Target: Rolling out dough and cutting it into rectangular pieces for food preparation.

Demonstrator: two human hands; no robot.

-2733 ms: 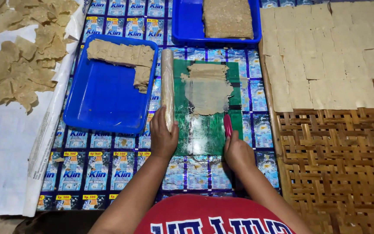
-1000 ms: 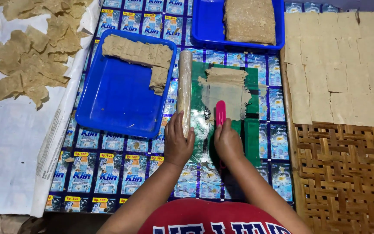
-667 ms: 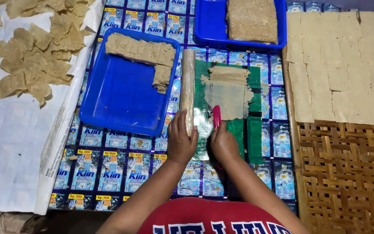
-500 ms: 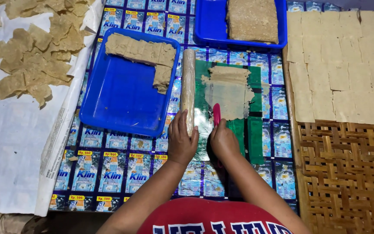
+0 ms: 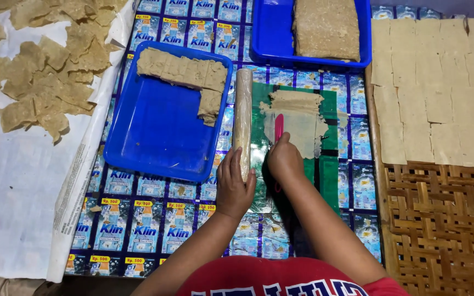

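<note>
left fingers point(image 5: 231, 164) curled round smooth cylindrical roller point(image 5: 243, 118), right fingers point(image 5: 282, 143) pinching flat pink scraper point(image 5: 278, 127)

Floor under sachet-print mat point(image 5: 138, 230), white paper point(image 5: 12, 208), woven bamboo point(image 5: 445, 230).

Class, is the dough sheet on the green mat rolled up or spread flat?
Spread flat: the thin beige dough sheet lies open on the green mat.

The green mat point(image 5: 327, 175) has bare room near the right hand point(image 5: 284, 160). A long roller point(image 5: 242, 118) blocks the left side, with a blue tray point(image 5: 154, 142) just past it. Another blue tray point(image 5: 272, 38) blocks the far end. Flat dough sheets point(image 5: 440, 87) fill the right.
</note>
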